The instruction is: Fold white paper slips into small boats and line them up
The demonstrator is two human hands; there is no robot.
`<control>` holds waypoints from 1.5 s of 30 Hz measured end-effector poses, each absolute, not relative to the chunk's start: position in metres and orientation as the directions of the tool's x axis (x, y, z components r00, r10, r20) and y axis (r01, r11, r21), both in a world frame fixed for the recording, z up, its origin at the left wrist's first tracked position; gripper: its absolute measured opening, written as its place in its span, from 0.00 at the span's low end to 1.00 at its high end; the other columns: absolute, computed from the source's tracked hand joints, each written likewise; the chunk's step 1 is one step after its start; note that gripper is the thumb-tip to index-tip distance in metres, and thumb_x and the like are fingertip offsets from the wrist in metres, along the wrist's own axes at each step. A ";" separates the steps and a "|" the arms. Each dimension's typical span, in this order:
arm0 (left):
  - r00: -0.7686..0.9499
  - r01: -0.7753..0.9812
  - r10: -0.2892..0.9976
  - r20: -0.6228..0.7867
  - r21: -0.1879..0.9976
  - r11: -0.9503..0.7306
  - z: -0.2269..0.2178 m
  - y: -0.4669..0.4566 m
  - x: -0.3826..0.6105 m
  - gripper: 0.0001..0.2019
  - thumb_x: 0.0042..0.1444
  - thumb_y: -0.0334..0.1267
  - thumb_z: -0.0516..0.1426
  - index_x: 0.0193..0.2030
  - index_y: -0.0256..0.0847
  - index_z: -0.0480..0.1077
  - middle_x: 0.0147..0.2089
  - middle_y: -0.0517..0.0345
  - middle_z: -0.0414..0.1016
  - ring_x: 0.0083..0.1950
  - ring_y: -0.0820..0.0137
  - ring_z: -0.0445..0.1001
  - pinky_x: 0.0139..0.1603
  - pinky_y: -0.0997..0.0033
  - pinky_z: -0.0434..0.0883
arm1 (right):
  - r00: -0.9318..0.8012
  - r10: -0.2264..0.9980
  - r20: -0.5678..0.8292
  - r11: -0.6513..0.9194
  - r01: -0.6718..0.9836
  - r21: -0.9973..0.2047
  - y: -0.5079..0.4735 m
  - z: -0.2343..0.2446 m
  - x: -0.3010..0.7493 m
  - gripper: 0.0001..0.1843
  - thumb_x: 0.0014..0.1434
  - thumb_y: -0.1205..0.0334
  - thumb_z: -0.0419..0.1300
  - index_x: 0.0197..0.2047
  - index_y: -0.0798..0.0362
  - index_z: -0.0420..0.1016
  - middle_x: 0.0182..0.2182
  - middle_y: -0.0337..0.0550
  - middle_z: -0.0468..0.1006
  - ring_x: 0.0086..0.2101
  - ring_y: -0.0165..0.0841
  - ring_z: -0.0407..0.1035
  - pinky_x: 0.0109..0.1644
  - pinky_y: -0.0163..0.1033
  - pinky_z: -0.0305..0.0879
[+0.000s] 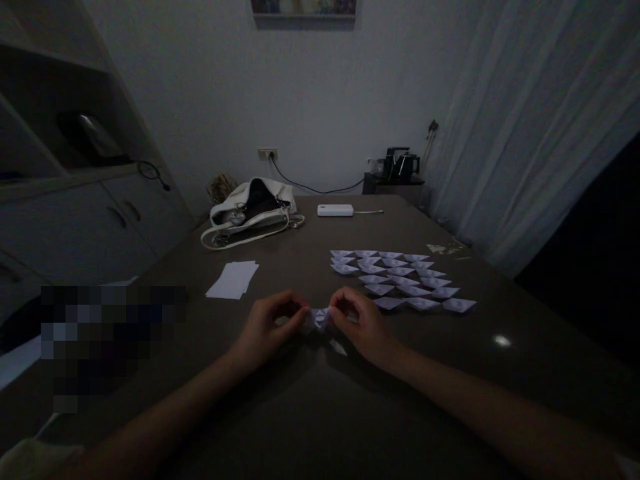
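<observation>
A small folded white paper boat [320, 319] is held between both hands just above the dark table [320, 427]. My left hand [270, 325] pinches its left end between thumb and fingers. On the opposite end, my right hand [364, 327] grips it the same way. Several finished paper boats [400, 281] stand in rows on the table, beyond and to the right of my right hand. A small stack of white paper sheets [233, 279] lies beyond my left hand.
A white handbag [255, 212] sits open at the far left of the table. Near the far edge lies a white power bank [335, 211] with a short cable. Paper scraps [447, 249] lie at the right edge. A blurred-out patch [113, 340] covers the left side.
</observation>
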State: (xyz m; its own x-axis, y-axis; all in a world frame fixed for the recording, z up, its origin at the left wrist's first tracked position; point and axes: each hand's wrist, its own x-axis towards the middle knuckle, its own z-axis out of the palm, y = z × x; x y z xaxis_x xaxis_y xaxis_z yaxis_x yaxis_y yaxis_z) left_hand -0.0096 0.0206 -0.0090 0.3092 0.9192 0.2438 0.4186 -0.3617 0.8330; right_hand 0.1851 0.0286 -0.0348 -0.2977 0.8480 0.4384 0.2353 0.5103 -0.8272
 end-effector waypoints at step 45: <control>0.458 0.419 0.855 0.242 0.790 -0.448 -0.013 0.024 -0.014 0.07 0.54 0.38 0.60 0.32 0.36 0.72 0.34 0.55 0.77 0.37 0.67 0.76 0.39 0.71 0.71 | -0.445 0.752 0.487 0.624 0.240 -0.744 0.025 -0.031 0.188 0.04 0.57 0.64 0.60 0.36 0.53 0.69 0.32 0.40 0.71 0.31 0.29 0.69 0.34 0.34 0.67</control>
State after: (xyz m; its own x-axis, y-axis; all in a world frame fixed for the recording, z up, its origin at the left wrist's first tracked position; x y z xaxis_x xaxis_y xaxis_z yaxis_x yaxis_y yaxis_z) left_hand -0.0144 0.0240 -0.0132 0.4580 0.8554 0.2420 0.4191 -0.4478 0.7898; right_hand 0.1881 0.0253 -0.0307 -0.4451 0.7515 0.4869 0.2401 0.6240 -0.7436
